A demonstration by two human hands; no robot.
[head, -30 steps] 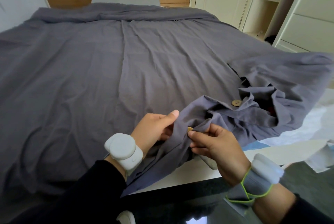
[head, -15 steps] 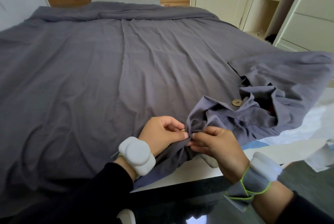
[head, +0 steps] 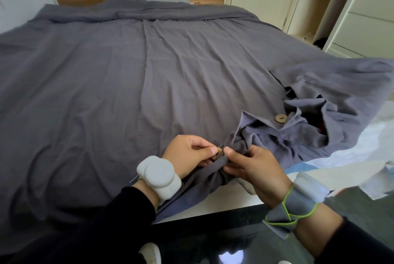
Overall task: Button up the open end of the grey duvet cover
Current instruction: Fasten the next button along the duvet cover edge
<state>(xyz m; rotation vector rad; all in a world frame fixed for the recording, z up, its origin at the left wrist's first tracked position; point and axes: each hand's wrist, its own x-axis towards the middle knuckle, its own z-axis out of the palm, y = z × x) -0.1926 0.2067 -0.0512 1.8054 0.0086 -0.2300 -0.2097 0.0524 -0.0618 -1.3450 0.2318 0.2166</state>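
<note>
Head view: the left hand (head: 187,155) pinches a wooden button (head: 219,150) while the right hand (head: 253,167) grips the grey duvet cover's (head: 149,84) hem; bunched cloth could hide the buttonhole and the button could slip out.

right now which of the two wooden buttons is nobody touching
The exposed wooden button on the rumpled flap; the half-hidden button is pinched by the left hand.

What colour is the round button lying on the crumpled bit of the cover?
Light tan, like wood; the button shows best in the head view.
</note>
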